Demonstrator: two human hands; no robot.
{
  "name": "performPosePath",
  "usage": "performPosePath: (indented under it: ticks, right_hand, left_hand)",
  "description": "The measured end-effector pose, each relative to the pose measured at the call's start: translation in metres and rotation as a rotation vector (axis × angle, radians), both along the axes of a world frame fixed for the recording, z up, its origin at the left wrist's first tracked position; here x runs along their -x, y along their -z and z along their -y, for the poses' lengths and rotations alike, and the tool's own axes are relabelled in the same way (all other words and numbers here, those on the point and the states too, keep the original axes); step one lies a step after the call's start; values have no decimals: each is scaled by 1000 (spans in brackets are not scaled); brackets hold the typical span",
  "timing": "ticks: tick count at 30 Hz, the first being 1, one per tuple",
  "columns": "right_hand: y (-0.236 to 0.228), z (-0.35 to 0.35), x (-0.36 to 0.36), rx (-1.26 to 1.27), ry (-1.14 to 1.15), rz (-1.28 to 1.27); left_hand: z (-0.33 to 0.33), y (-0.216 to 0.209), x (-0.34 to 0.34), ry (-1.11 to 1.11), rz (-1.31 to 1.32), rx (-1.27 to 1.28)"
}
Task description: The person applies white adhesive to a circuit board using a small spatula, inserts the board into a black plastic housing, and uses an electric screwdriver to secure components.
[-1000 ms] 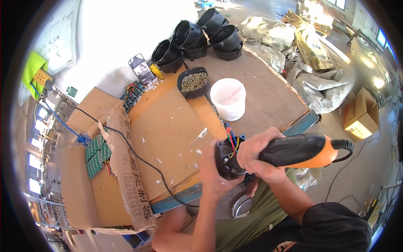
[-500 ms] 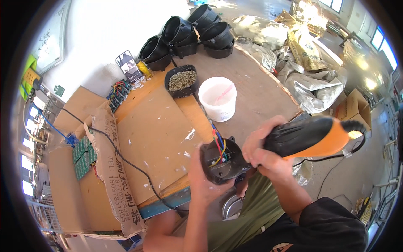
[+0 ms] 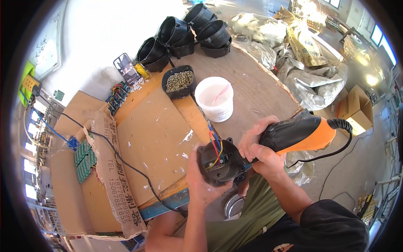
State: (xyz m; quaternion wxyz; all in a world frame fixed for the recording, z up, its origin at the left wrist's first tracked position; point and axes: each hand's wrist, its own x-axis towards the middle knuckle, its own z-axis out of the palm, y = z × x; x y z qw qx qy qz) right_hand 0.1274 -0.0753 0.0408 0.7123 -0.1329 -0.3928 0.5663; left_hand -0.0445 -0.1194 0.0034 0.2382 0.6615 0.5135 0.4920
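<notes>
My left hand (image 3: 200, 182) is wrapped round the side of a round black plastic housing (image 3: 230, 171), held above the table's near edge with its open top facing me. Red, blue and yellow wires (image 3: 216, 147) rise out of it. My right hand (image 3: 263, 154) grips the front of a corded orange-and-black power tool (image 3: 296, 133). The tool lies nearly level, its front end at the housing's right side. My right fingers hide the tip, so I cannot tell whether it touches the housing.
On the table stand a white bucket (image 3: 214, 111), a black tub of small metal parts (image 3: 163, 90), and stacked black housings (image 3: 176, 38). A cardboard box (image 3: 121, 185) with green circuit boards (image 3: 85, 161) sits left, a black cable (image 3: 121, 157) crossing it. Sacks (image 3: 310, 80) lie at right.
My right hand and the power tool have shifted slightly left, and the tool's rear end has come closer. The housing stays in my left hand, nearly in the same place.
</notes>
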Motion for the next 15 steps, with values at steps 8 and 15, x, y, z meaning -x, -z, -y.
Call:
performPosePath:
  ticks: [8, 15]
  right_hand:
    - [3, 0, -6, -34, -157, 66]
    - [0, 0, -8, -161, -183, 217]
  left_hand:
    - [3, 0, -2, 2, 8, 7]
    - [-4, 2, -5, 35, 1, -18]
